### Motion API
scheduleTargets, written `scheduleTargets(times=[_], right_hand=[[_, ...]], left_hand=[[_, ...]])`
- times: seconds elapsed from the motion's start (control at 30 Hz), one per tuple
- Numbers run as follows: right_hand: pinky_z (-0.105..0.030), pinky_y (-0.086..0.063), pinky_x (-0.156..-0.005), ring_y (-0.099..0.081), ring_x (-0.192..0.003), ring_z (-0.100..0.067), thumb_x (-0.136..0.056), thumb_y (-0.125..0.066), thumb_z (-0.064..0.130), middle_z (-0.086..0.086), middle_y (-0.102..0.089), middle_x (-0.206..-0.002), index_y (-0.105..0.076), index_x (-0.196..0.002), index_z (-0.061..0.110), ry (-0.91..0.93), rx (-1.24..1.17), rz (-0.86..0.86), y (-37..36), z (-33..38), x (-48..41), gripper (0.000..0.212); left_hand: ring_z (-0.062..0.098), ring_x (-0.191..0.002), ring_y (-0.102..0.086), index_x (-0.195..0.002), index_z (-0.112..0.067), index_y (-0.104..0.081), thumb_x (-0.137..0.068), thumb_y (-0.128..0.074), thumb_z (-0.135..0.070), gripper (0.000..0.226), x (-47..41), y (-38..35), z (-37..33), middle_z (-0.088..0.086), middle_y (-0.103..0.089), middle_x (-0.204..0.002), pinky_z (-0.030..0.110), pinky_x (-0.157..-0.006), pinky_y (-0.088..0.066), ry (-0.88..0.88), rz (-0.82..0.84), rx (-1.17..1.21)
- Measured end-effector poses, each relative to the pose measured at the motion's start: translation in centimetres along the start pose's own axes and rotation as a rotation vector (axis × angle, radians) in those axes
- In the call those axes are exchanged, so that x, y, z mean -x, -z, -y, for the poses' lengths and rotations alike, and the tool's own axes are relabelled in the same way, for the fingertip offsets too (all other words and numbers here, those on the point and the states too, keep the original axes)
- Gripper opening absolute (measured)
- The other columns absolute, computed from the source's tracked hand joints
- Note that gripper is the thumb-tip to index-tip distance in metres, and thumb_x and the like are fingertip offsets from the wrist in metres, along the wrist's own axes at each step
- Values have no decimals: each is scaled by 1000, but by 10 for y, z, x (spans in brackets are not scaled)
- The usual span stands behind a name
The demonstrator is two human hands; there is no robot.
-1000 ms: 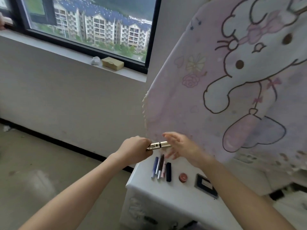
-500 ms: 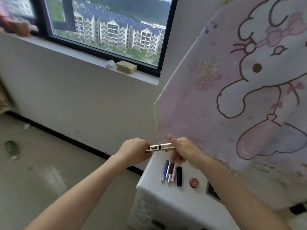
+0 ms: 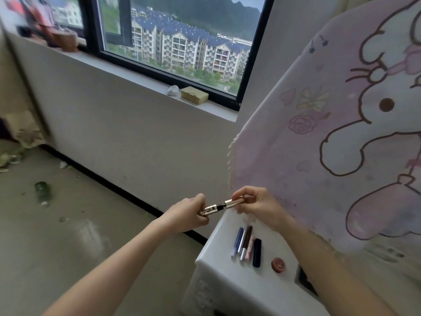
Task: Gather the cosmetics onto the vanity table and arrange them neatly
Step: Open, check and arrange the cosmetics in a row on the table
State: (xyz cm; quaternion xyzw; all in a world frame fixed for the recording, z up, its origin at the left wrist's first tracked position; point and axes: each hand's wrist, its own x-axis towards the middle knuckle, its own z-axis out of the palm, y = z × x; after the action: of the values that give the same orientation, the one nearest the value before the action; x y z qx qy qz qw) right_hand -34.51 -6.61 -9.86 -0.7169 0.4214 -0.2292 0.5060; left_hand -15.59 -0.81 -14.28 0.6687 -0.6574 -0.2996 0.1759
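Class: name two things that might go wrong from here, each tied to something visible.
The gold tube, gripped by left hand and right hand, hangs at the table edge; a slip could drop it to the floor.
The right forearm passes close to the red pot and might knock it.

From my feed I saw a dark-framed window [image 3: 182, 42] letting daylight in, with apartment blocks and a green hillside beyond it. A pale sill [image 3: 136, 71] ran beneath, carrying a yellowish block [image 3: 194, 95] and a crumpled white scrap [image 3: 173, 90] just beside it. The wall [image 3: 114, 133] below was plain grey-white, edged by a black baseboard [image 3: 127, 192]. The floor [image 3: 68, 236] looked dull and littered (something green [image 3: 42, 190] lay there, too blurred to identify). A pink cartoon-print cloth [image 3: 341, 156] hung at the right, behind a white table [image 3: 239, 288].
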Motion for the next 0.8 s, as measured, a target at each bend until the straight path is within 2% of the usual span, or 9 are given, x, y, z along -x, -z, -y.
scheduleTargets(times=[0.1,0.23,0.33,0.47,0.57,0.7,0.8], right_hand=[[-10,-42,-53,-57,-54,0,-76,-64,-9,8,-65,-54,-66,-69,22,-30,-23,-38,7,-13,-2,32],[-22,-43,-62,-56,-57,-10,-78,-61,-9,-4,-63,-63,-66,-68,18,-59,-71,-74,20,-31,-4,28],[-14,-43,-57,-57,-52,-1,-79,-60,-10,-6,-63,-65,-65,-71,16,-84,-72,-63,27,-45,-7,28],[-7,-44,-55,-56,-49,4,-78,-63,-8,10,-65,-56,-65,-74,17,-137,-82,-19,39,-66,-15,25],[-6,-45,-59,-58,-53,7,-78,-63,-9,4,-64,-69,-64,-77,17,-170,-85,36,49,-82,-23,26],[-7,-45,-59,-58,-55,6,-80,-62,-8,0,-62,-71,-65,-82,13,-210,-44,151,56,-101,-38,21],[-5,-43,-56,-59,-53,7,-80,-64,-5,1,-61,-70,-66,-91,4,-239,-21,200,59,-115,-49,15]], left_hand=[[17,-61,-41,-68,-28,-31,-80,-57,-19,30,-6,-11,2,-4,-47,-66,30,-58,-32,-24,12,130],[10,-57,-34,-66,-26,-31,-85,-59,-19,34,-16,-28,0,-7,-41,-63,26,-54,-27,-40,39,224],[11,-57,-32,-66,-22,-31,-86,-57,-19,33,-24,-43,-3,-6,-37,-63,27,-54,-26,-8,63,271],[11,-57,-34,-67,-17,-39,-85,-59,-19,27,-32,-65,-5,-6,-36,-61,28,-58,-32,75,88,404],[9,-56,-36,-73,-12,-48,-86,-58,-23,20,-37,-76,-2,-7,-39,-60,23,-56,-34,144,96,427],[9,-55,-36,-68,-18,-48,-86,-58,-27,23,-43,-90,-5,-7,-40,-59,24,-54,-27,187,95,294],[12,-56,-38,-62,-26,-48,-84,-60,-25,25,-50,-100,-8,-6,-43,-59,28,-56,-28,252,5,314]])
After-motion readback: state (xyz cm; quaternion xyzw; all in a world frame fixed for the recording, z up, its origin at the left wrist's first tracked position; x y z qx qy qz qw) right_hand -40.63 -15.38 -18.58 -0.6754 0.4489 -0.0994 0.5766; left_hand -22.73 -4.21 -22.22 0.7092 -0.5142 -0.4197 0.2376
